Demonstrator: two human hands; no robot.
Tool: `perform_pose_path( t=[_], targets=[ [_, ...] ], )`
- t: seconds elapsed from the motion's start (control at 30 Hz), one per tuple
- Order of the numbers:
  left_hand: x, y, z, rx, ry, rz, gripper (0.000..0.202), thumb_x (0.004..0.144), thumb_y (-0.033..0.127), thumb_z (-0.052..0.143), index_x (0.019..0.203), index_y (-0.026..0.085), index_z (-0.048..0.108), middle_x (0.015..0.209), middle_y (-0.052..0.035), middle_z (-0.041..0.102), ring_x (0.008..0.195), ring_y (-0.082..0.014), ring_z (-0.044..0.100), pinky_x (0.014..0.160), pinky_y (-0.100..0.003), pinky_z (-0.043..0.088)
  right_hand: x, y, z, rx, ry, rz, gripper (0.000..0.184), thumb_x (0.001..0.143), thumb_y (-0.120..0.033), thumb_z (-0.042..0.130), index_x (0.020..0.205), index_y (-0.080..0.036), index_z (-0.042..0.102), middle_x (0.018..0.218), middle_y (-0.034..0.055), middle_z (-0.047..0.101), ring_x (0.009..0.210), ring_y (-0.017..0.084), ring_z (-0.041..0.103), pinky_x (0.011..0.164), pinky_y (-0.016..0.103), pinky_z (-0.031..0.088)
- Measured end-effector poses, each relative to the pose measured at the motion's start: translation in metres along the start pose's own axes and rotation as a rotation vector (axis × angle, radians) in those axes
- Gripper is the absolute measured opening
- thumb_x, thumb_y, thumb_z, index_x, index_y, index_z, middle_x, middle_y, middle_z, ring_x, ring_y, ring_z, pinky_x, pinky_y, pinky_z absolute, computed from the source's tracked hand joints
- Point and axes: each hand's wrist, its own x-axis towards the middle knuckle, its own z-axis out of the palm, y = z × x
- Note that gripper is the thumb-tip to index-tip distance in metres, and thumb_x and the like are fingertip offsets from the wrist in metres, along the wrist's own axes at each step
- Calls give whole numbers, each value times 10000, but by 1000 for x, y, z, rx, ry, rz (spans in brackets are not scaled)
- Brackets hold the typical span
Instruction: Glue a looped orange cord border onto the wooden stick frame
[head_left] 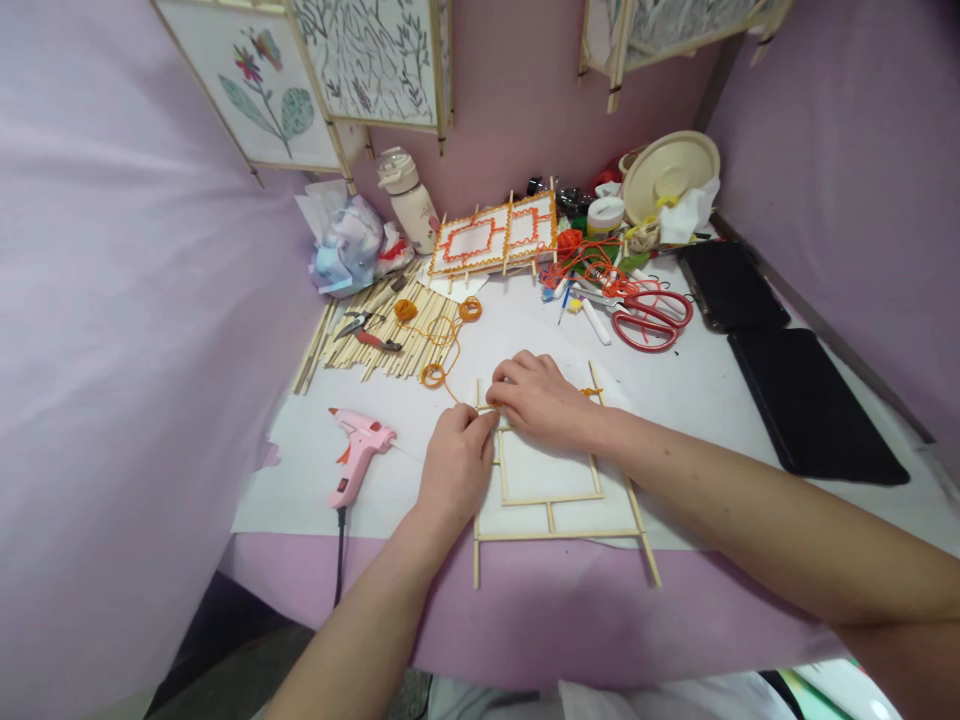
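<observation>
A wooden stick frame (559, 500) lies flat on white paper at the table's near edge. My left hand (456, 462) pinches the orange cord (442, 375) against the frame's upper left corner. My right hand (536, 398) rests curled over the frame's top bar, fingers pressed down on the cord there. The cord runs back from the hands to small orange coils on the table. A short orange bit shows at the frame's top right.
A pink glue gun (356, 455) lies left of my hands. Loose sticks (382, 335) and pliers (367, 332) sit behind it. Red scissors (649, 320), a finished orange-trimmed frame (495, 235), a bottle (409, 200), bowls and two black pads (806, 405) fill the back and right.
</observation>
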Motion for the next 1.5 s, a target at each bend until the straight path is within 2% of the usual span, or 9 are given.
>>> perform_pose_path(
  t=[0.43, 0.63, 0.83, 0.97, 1.17, 1.33, 1.5],
  targets=[
    [0, -1, -4, 6, -19, -8, 257, 942, 175, 440, 1011, 168, 688, 824, -64, 538, 776, -202, 506, 708, -328, 446, 0, 0, 1, 1, 9, 0, 203, 924, -210, 483, 976, -219, 679, 1075, 80, 612, 1042, 243, 410, 820, 383, 258],
    [9, -7, -15, 9, 25, -62, 184, 923, 148, 448, 996, 176, 615, 882, -79, 606, 865, -238, 552, 775, -367, 453, 0, 0, 2, 33, 47, 19, 240, 920, -182, 478, 1091, -217, 643, 1103, 78, 608, 1047, 237, 417, 825, 371, 272],
    [23, -18, -16, -44, -8, -79, 149, 901, 154, 495, 908, 182, 642, 872, -66, 641, 882, -239, 568, 788, -368, 455, -3, -1, -11, 11, 115, 13, 223, 923, -202, 497, 1076, -218, 659, 1117, 71, 611, 1065, 240, 410, 847, 379, 262],
    [31, -24, -16, -69, -65, -59, 178, 899, 148, 503, 883, 174, 678, 855, -60, 634, 865, -226, 575, 785, -356, 454, -12, -10, -19, -63, 73, 9, 226, 918, -187, 496, 1033, -228, 686, 1093, 75, 613, 1046, 248, 406, 836, 394, 242],
    [40, -28, -14, -62, -112, -16, 190, 892, 111, 477, 844, 159, 655, 837, -64, 596, 851, -227, 546, 753, -348, 444, -27, -23, -11, -65, 34, 34, 248, 906, -201, 510, 1098, -242, 662, 1095, 79, 593, 1023, 239, 413, 845, 396, 238],
    [46, -30, -8, -67, -108, 31, 177, 906, 116, 464, 830, 149, 621, 837, -64, 567, 828, -217, 518, 751, -345, 427, -28, -25, -5, -80, 5, 24, 267, 886, -183, 505, 1096, -247, 656, 1076, 83, 590, 1022, 246, 415, 852, 401, 236],
    [52, -31, -7, -87, -141, 8, 171, 906, 119, 468, 837, 155, 620, 862, -62, 575, 854, -216, 517, 777, -345, 425, -28, -23, -3, -90, 1, 25, 274, 874, -179, 508, 1094, -243, 658, 1083, 83, 585, 1021, 245, 418, 852, 403, 241]
  ],
)
